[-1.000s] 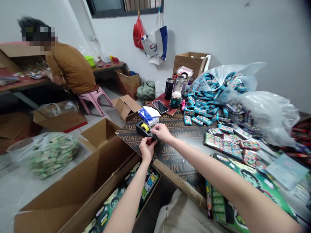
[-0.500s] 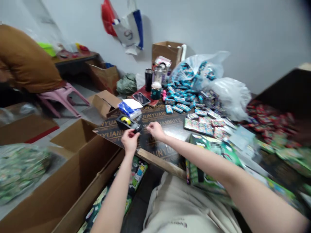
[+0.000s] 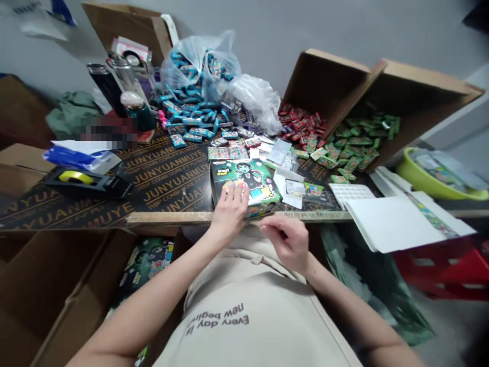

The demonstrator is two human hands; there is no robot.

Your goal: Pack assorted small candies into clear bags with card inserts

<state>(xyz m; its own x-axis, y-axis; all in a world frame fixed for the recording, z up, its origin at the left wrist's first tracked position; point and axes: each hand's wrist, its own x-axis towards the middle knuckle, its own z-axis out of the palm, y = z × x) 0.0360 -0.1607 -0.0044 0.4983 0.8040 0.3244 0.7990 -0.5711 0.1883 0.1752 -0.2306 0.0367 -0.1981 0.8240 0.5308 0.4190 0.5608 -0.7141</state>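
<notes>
A dark green printed box lies at the table's front edge. My left hand rests flat on its lid near the front left, fingers stretched out. Just right of the box's front edge is my right hand, its fingers curled and thumb pressed in a pinch. Whatever is between those fingertips, if anything, is too small to make out. Over to the left, a black tape dispenser with a yellow core stands on the table, apart from both hands.
Small blue packets spill from a clear bag at the back. Red packets and green packets lie by cardboard boxes. White card sheets overhang the right edge. An open carton stands below left, near a bottle.
The view has swung right. Both hands have left the tape dispenser; my left hand now lies on the green box, and my right hand is at the box's front edge.
</notes>
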